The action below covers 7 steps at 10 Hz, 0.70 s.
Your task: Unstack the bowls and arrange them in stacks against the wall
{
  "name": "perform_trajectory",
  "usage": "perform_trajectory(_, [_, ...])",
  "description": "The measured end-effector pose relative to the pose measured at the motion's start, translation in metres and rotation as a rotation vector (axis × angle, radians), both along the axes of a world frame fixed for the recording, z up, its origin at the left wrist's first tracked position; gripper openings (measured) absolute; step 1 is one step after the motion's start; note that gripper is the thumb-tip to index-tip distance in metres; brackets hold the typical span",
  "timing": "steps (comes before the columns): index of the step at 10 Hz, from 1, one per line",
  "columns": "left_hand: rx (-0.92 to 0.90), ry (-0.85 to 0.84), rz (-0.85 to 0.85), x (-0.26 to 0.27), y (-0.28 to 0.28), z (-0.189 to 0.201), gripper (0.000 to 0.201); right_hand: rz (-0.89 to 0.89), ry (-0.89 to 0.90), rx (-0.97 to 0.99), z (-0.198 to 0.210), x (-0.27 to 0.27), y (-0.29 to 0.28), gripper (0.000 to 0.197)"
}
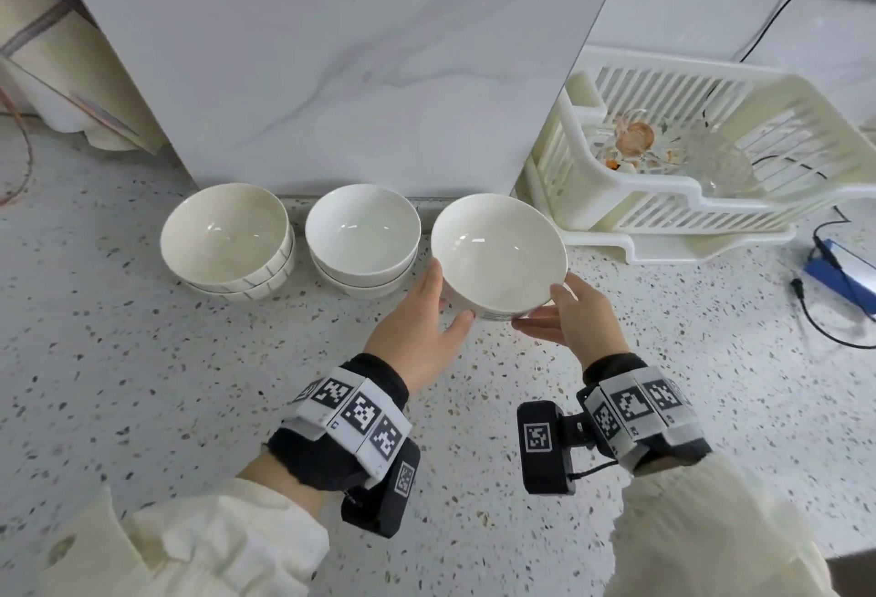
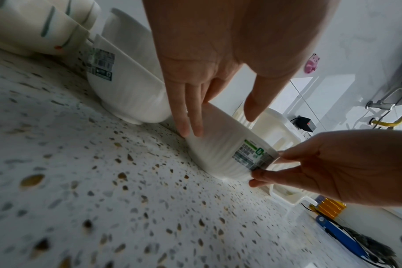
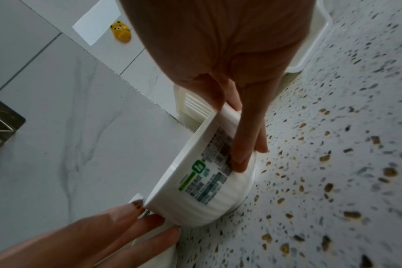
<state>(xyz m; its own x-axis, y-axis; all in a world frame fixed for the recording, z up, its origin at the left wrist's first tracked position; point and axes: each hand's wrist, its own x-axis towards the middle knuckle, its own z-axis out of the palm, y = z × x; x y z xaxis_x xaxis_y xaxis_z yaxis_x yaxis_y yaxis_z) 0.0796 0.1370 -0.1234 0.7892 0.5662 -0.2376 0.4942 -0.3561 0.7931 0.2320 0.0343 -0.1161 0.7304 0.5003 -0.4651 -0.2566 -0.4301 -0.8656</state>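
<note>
I hold one white bowl point(image 1: 497, 250) with a printed label point(image 3: 209, 174) between both hands, tilted toward me, its foot at or just above the speckled counter point(image 1: 189, 383). My left hand point(image 1: 448, 293) grips its left side, fingers straight along the wall point(image 2: 188, 127) and thumb by the rim. My right hand point(image 1: 545, 307) pinches the right rim, fingers lying over the label point(image 3: 241, 159). Against the marble wall panel point(image 1: 355, 75) stand two stacks: striped bowls point(image 1: 227, 241) on the left and plain white bowls point(image 1: 362, 236) in the middle, just left of the held bowl.
A cream plastic dish rack point(image 1: 687, 212) holding glassware stands to the right of the bowl, close to its rim. A blue device point(image 1: 839, 274) with black cables point(image 1: 825, 326) lies at the far right. Bare counter stretches in front of the stacks.
</note>
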Motion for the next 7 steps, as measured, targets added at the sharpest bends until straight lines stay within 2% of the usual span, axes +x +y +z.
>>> perform_trajectory(3, [0.018, 0.022, -0.004, 0.002, 0.006, -0.003, 0.073, -0.007, -0.006, -0.011, -0.001, 0.002, 0.002, 0.041])
perform_trajectory(5, [0.023, 0.057, -0.023, 0.001, 0.004, -0.002, 0.074, 0.013, -0.077, -0.063, -0.003, 0.000, 0.002, 0.040])
perform_trajectory(6, [0.017, 0.051, -0.027, -0.001, 0.003, 0.002, 0.072, 0.091, -0.052, -0.104, 0.005, -0.003, -0.001, 0.044])
perform_trajectory(7, [0.013, 0.036, -0.002, -0.010, 0.000, 0.009, 0.059, 0.205, -0.084, -0.140, 0.012, -0.007, -0.011, 0.048])
